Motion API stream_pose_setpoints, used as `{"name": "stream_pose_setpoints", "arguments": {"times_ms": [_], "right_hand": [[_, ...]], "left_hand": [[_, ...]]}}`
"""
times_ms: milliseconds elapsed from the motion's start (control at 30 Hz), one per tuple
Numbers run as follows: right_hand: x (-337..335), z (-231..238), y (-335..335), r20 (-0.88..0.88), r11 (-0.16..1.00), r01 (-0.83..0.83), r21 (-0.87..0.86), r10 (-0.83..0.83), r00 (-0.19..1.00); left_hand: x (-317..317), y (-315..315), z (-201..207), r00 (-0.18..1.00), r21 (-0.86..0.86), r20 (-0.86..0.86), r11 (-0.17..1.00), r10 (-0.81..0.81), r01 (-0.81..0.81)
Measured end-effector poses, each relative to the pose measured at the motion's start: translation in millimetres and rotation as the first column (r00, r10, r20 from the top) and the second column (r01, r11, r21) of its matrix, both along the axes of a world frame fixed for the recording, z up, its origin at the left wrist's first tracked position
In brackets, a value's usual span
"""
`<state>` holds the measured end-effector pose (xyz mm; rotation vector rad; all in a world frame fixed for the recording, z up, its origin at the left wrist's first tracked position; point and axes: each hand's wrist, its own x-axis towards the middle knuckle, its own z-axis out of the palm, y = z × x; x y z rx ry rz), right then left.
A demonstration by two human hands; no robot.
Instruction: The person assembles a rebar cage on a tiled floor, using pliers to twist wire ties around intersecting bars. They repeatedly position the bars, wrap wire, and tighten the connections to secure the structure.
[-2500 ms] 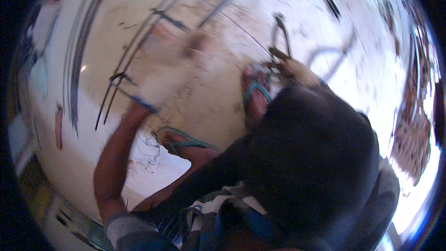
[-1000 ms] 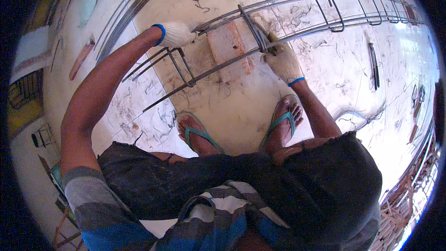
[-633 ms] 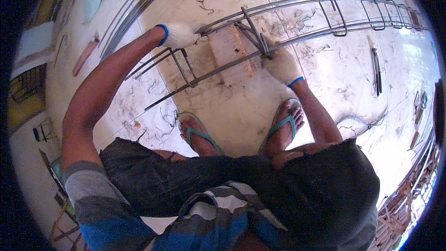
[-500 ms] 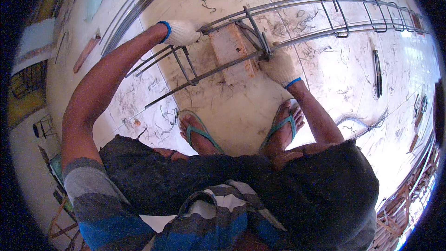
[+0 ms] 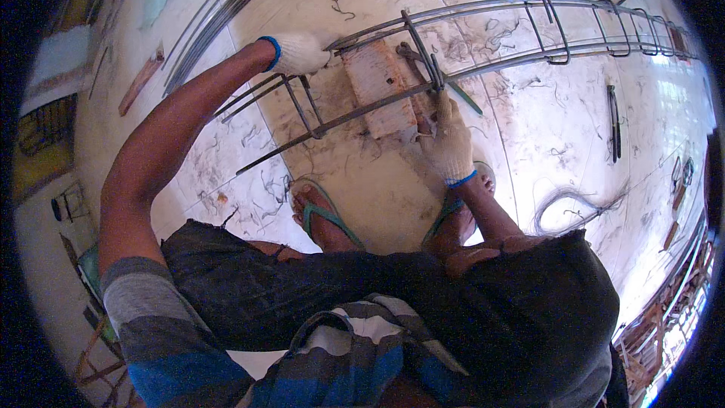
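A long cage of steel rebar (image 5: pixel 483 72) with bent stirrups (image 5: pixel 556 30) runs from the left to the far right. My left hand (image 5: pixel 298 54), in a white knit glove with a blue cuff, is closed at the near end of its upper bar. My gloved right hand (image 5: pixel 451 145) is below a stirrup at the lower bar, with a finger stretched toward that joint. It holds pincers (image 5: pixel 412 60) by one handle; their handles are spread, and the green-ended one (image 5: pixel 466 98) sticks out right past the bar. Behind the pincers, a reddish-white block (image 5: pixel 374 79) lies beneath the cage.
Loose rods (image 5: pixel 208 26) lie at upper left, near a wooden piece (image 5: pixel 141 85). Wire scraps litter the tiled floor. On the right are dark short bars (image 5: pixel 614 122) and a coil of thin wire (image 5: pixel 563 200). My sandalled feet (image 5: pixel 321 215) stand close below the cage.
My right hand has drawn back slightly toward me and turned, with a finger now extended. The pincer handles have spread apart, exposing the green one. My left hand stays put.
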<state>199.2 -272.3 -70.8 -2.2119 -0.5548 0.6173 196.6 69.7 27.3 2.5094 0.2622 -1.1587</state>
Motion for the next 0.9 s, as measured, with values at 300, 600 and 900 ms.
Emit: {"name": "stream_pose_setpoints", "arguments": {"times_ms": [300, 600, 900], "right_hand": [[-42, -31, 17, 0.162, 0.978, -0.044, 0.204, 0.01, 0.987], [-37, -28, 31, -0.034, 0.957, 0.036, 0.289, -0.027, 0.999], [-11, -37, 33, 0.117, 0.937, -0.1, 0.334, 0.064, 0.991]], "left_hand": [[2, 10, -14, 0.992, 0.051, -0.117, 0.997, -0.051, 0.058], [-2, 2, -1, 0.999, -0.049, -0.045, 0.999, -0.022, 0.019], [-2, 1, 5, 0.998, 0.013, 0.042, 0.999, -0.051, 0.051]]}}
